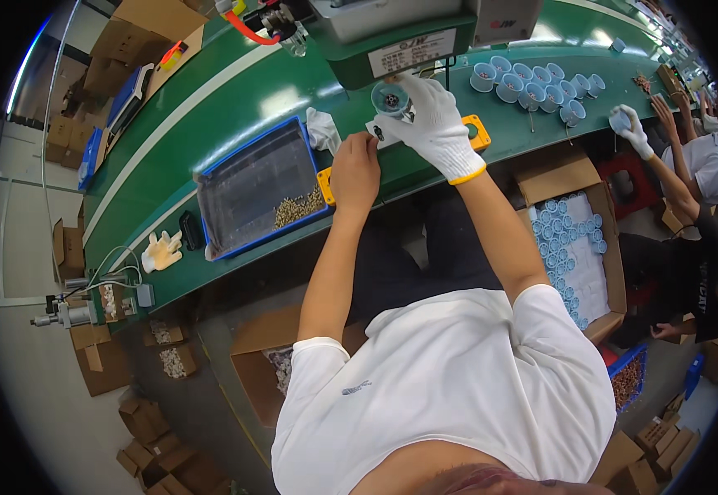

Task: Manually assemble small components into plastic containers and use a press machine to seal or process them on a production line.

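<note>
White knit covers the right hand I am watching, its forearm angled up and inward, thumb and fingers closed around a pale blue translucent round cup with something dark inside. The bare left hand sits lower left of that grip, fingers bent and tips drawn together beside a small black piece; I cannot tell whether they pinch it. Left of the grip I have a blue-rimmed rectangular tray, small brass-coloured parts heaped in the corner nearest the left forearm. Right of the grip, on the green tabletop, I see a cluster of pale blue cups. Lower right, an open brown cardboard box holds many small pale blue pieces over white sheeting; farther off, a blue plastic crate carries reddish-brown bits.
</note>
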